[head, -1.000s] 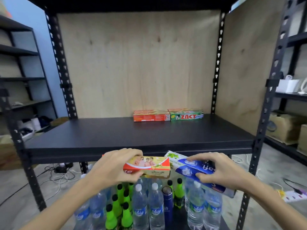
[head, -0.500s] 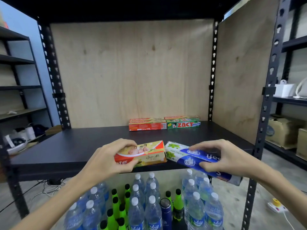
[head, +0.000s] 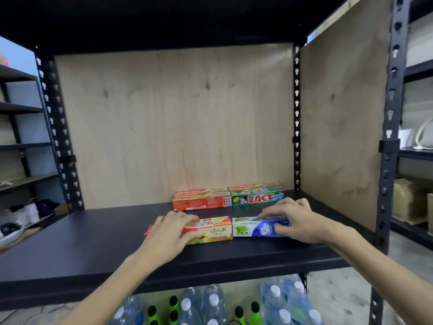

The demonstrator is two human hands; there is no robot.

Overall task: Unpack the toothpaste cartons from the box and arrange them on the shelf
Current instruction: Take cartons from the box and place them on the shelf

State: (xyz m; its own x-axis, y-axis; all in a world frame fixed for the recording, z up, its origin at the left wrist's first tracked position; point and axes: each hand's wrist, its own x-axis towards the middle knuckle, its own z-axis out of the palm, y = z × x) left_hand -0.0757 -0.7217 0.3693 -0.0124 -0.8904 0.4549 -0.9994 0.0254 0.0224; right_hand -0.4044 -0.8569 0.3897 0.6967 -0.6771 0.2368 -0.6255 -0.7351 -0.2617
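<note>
My left hand (head: 169, 233) grips a red-and-yellow toothpaste carton (head: 212, 231) that lies on the black shelf board (head: 93, 245). Right beside it my right hand (head: 294, 221) grips a blue-and-white mint carton (head: 251, 228), also down on the board, its end against the other carton. Behind them, by the plywood back wall, lie red Colgate cartons (head: 201, 200) and a green ZACT carton (head: 256, 199) with another carton behind it. The box is not in view.
Water bottles (head: 210, 306) and green-black bottles (head: 173, 308) stand on the level below. Black perforated posts (head: 389, 141) frame the bay, with a plywood side panel (head: 342, 127) on the right. Other shelving stands at the far left and right.
Both hands rose from below the shelf edge and moved forward, bringing the two cartons down onto the board in front of the back row.
</note>
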